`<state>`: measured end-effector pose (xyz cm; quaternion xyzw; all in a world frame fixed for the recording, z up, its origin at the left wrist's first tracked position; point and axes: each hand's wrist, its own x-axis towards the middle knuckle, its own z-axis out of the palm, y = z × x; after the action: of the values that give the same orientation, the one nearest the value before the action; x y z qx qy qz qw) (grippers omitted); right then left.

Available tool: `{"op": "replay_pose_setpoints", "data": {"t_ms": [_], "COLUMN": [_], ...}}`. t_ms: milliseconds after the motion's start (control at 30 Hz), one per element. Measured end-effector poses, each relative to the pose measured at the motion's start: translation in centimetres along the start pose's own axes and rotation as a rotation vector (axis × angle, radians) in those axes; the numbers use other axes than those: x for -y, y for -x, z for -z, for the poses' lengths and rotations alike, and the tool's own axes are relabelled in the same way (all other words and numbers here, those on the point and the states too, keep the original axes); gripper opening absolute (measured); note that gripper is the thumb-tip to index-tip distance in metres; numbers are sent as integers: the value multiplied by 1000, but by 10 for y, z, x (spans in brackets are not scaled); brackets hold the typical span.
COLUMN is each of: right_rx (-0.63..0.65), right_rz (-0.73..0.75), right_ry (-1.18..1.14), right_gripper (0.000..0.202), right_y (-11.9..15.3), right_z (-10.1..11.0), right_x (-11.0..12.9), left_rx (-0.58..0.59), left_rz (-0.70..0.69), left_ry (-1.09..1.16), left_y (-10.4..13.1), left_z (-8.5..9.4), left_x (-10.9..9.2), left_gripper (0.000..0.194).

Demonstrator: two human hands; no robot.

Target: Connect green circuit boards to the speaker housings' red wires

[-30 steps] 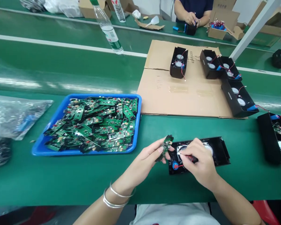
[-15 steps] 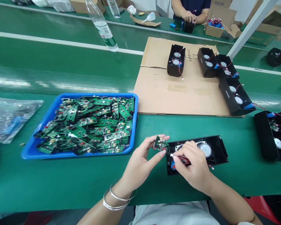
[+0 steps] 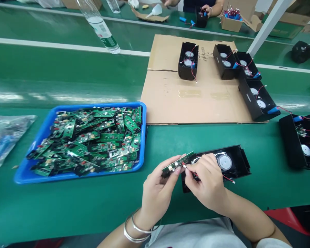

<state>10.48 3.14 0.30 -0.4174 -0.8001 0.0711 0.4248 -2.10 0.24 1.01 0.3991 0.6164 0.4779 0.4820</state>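
My left hand (image 3: 158, 187) is closed on a green circuit board (image 3: 177, 163), tilted between thumb and fingers. Between the fingertips of my right hand (image 3: 208, 179) is a small white wire connector (image 3: 184, 166), held right against the board's edge; I cannot tell whether it is plugged in. Red and black wires run back from it under that hand. Behind and below both hands lies a black speaker case (image 3: 236, 160) with round speakers (image 3: 224, 162), one partly covered by my right hand. A second wire end (image 3: 233, 181) with a white plug sticks out over the case's front edge.
At left stands a blue tray (image 3: 144, 137) heaped with circuit boards. Several wired speaker cases (image 3: 188, 60) sit on a flat cardboard sheet (image 3: 167, 103); another case (image 3: 299, 144) is at far right. A bottle (image 3: 100, 29) and a co-worker's hand (image 3: 207, 10) appear farther back.
The circuit board has turned from end-on to lengthwise in my left hand. My right hand has brought the connector up to the board. Across the table, the co-worker's hands have moved apart.
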Motion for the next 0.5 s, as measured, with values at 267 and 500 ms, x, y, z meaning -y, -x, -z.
{"op": "replay_pose_setpoints", "data": {"t_ms": [267,500], "right_rx": [-22,-33], "right_rz": [17,12], "right_ry": [6,30], "right_gripper": [17,19], "right_y": [1,1], "right_z": [1,2], "right_x": [-1,1], "left_rx": [-45,-35], "left_rz": [-21,-80], "left_ry": [11,-1], "left_y": [3,4], "left_z": [-1,-2], "left_x": [3,5], "left_gripper": [19,16]}}
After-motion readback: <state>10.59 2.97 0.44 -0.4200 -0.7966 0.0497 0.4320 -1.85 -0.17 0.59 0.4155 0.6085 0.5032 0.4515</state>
